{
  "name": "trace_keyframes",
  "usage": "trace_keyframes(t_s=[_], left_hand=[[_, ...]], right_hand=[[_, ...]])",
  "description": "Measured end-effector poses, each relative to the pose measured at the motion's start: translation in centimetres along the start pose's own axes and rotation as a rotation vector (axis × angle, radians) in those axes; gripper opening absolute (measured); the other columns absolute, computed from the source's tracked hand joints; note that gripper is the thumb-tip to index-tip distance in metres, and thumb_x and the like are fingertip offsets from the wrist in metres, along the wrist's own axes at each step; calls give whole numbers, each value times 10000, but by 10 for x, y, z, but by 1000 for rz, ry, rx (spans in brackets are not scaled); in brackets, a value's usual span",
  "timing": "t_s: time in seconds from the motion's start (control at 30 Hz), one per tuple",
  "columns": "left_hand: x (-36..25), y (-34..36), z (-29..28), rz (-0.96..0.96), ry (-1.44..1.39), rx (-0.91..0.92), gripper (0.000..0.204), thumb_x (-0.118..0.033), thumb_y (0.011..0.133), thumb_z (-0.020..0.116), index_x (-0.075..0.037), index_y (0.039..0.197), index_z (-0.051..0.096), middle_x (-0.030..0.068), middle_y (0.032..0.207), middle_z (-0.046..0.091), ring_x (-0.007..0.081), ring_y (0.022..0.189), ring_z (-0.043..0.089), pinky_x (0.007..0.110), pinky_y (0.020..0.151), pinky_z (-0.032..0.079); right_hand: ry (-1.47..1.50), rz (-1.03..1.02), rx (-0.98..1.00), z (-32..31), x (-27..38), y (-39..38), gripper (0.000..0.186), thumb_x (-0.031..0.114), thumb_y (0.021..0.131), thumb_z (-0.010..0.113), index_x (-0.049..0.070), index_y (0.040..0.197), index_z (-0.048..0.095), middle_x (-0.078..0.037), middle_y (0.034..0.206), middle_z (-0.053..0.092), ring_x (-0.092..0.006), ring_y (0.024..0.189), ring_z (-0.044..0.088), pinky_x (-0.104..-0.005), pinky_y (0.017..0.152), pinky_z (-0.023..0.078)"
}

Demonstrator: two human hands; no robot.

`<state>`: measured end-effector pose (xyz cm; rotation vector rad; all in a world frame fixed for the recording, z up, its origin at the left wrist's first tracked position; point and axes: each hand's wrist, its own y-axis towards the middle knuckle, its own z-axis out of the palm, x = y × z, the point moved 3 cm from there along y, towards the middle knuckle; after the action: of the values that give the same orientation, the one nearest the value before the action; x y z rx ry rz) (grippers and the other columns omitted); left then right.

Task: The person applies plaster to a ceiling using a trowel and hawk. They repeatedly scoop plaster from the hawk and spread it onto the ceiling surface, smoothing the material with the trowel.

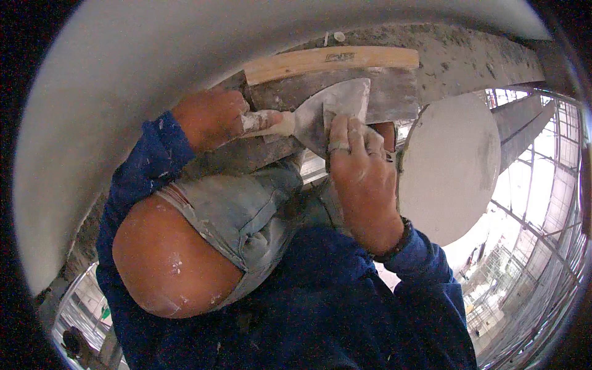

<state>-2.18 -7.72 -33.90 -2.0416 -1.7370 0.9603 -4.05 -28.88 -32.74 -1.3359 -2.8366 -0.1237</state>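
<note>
My left hand (213, 118) is closed around the pale, plaster-smeared handle of a putty knife (310, 116), whose broad whitened blade points right. My right hand (364, 169) has its fingers bent over a small flat scraper-like plate (336, 105), pressed against that blade. A reddish-brown piece (387, 132) shows beside the right fingers; I cannot tell whether it belongs to the plate. Just beyond both hands lies a wide smoothing blade (394, 92) with a long wooden grip (333, 58). White residue coats the fingers of both hands.
A large round white surface (450, 166) stands to my right. Dusty grey planking (459, 58) runs along the far side, beside a smooth pale curved wall (123, 80). My bare knee (176, 259) comes through torn jeans. Scaffolding and bright openings (536, 185) lie below right.
</note>
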Motion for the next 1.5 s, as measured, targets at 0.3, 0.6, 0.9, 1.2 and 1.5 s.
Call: trace_keyframes(t_s=[0.3,0.6,0.9,1.2,1.5], left_hand=[[-6,19,13,-10,37,6,753,-695,809,366,-2,778,660,245,765,613,384,706,599,444,679,466],[-10,12,6,23,-134,1,751,-693,813,359,-11,786,671,224,752,619,374,705,603,451,689,472],[-11,3,2,-125,-92,93,750,-676,827,355,8,755,653,228,732,611,379,668,587,464,660,466],[-17,11,3,-96,-91,84,785,-695,823,323,18,731,638,244,697,589,391,675,584,460,655,468],[-13,48,26,2,131,55,793,-713,805,338,15,720,640,223,698,598,377,680,588,451,663,468]], right_hand=[[-13,19,52,12,-8,-17,409,113,794,501,-64,1163,490,-210,1088,556,-386,884,561,-437,774,493],[-41,41,51,3,-19,-7,407,121,790,509,-54,1158,499,-195,1107,559,-348,880,574,-410,761,505],[-66,-50,-4,3,-23,-5,443,103,768,522,-47,1183,481,-192,1130,551,-348,922,558,-391,752,510],[-128,-33,-75,8,-34,-6,441,72,727,555,-14,1158,513,-138,1093,569,-284,937,547,-331,705,531],[-236,29,-73,27,-42,-20,432,83,722,567,-9,1142,515,-133,1050,586,-317,901,561,-333,675,532]])
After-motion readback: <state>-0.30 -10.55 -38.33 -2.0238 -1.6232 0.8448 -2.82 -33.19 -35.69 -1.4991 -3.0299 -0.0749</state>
